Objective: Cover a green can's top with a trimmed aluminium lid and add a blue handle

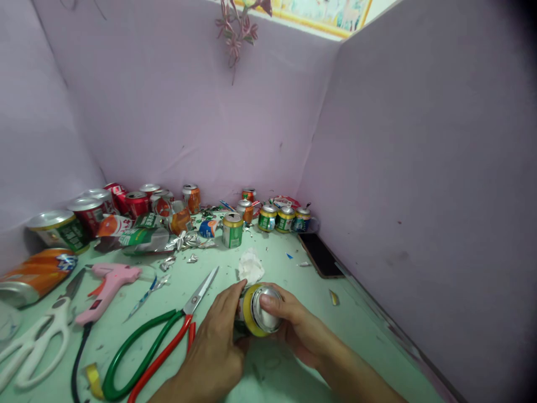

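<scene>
A small can piece (255, 318) with a yellow rim and a silver end is held between both hands near the table's front. The silver end is tilted up toward the camera. My left hand (220, 336) wraps the can's left side, with its fingers over the darker printed wall. My right hand (293, 322) grips the right side, and its thumb presses on the silver end. Just beyond the can lies a crumpled white tissue (250, 266). To the left are large scissors (168, 330) with green and red handles.
Pink glue gun (109, 282), white scissors (42, 341) and an orange can (39, 274) lie left. Cans and metal scraps line the back; a green can (232, 230) stands beyond the tissue. A black phone (321, 256) rests by the right wall (403, 168).
</scene>
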`<state>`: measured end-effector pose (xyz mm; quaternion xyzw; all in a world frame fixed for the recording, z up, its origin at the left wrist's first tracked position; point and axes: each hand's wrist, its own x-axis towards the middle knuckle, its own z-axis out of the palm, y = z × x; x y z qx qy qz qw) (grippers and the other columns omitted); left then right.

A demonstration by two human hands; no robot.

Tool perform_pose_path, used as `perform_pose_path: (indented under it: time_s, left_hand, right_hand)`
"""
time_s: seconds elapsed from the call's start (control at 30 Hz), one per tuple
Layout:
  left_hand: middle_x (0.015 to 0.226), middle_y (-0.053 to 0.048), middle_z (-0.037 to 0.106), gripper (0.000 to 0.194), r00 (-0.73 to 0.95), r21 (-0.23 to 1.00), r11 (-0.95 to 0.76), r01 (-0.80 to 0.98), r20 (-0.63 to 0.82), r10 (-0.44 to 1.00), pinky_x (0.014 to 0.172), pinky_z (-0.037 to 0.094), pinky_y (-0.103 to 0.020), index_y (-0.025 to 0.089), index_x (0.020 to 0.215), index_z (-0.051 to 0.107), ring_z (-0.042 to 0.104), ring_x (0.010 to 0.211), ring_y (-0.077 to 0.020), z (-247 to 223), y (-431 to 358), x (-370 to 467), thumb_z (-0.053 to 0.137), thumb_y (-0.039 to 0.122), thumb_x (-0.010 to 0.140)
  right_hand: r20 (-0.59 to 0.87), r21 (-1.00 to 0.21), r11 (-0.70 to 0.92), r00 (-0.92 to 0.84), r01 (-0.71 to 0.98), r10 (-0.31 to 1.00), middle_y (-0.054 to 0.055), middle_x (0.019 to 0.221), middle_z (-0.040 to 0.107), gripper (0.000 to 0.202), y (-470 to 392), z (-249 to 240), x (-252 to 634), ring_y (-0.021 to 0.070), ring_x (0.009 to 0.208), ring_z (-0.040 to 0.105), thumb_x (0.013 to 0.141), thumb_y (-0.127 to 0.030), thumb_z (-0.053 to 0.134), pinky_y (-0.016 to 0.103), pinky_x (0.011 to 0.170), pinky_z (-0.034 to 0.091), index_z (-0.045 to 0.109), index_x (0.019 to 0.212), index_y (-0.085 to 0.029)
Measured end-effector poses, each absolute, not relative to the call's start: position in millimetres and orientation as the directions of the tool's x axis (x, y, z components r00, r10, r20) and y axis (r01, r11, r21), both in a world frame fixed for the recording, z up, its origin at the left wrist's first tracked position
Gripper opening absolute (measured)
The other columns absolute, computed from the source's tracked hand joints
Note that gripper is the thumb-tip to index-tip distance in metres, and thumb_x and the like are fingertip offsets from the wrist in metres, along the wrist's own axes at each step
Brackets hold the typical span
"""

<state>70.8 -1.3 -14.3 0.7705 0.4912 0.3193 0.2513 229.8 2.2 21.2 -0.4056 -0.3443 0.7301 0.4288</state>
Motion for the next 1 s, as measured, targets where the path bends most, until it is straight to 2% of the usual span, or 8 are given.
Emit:
perform_pose_path:
  time_s: [0.23,0.6,0.77,1.0]
  left_hand:
    - [0.133,-0.009,0.048,0.071,0.291,0.724,-0.398,0.563,0.277,0.916,0.106,0.033,-0.046,0.019,0.132,0.036,0.042,0.124,-0.0253,-16.7,-1.0,70.9,0.050,0.005,0.063]
    - [0.136,-0.010,0.044,0.069,0.315,0.715,-0.367,0.595,0.212,0.925,0.106,0.031,-0.047,0.019,0.133,0.032,0.038,0.127,-0.0247,-15.1,-0.9,71.8,0.048,0.006,0.068]
    - [0.134,-0.009,0.046,0.070,0.322,0.709,-0.385,0.592,0.230,0.919,0.105,0.033,-0.047,0.020,0.132,0.033,0.040,0.125,-0.0249,-13.4,-2.1,71.8,0.048,0.004,0.066]
    - [0.133,-0.009,0.047,0.069,0.327,0.710,-0.394,0.584,0.239,0.914,0.104,0.033,-0.046,0.021,0.132,0.032,0.041,0.124,-0.0245,-15.8,-1.0,71.7,0.049,0.005,0.067]
  right_hand:
    - [-0.299,-0.856,-0.390,-0.291,-0.340,0.909,0.005,0.089,0.060,0.052,2.7,22.4,228.8,0.0185,0.078,0.057,0.057,-0.041,0.077,0.030,0.065,0.047,0.056,0.097,-0.017]
    - [-0.304,-0.854,-0.394,-0.289,-0.341,0.908,0.005,0.089,0.060,0.053,2.6,21.2,228.8,0.0192,0.079,0.058,0.056,-0.041,0.077,0.029,0.064,0.046,0.055,0.098,-0.017]
    - [-0.297,-0.866,-0.379,-0.275,-0.326,0.914,0.004,0.089,0.060,0.052,2.2,21.6,229.6,0.0189,0.079,0.057,0.055,-0.042,0.077,0.029,0.065,0.045,0.055,0.096,-0.017]
    - [-0.281,-0.881,-0.361,-0.275,-0.306,0.919,0.003,0.085,0.059,0.048,2.2,19.8,228.8,0.0181,0.077,0.056,0.059,-0.043,0.075,0.028,0.064,0.045,0.055,0.094,-0.017]
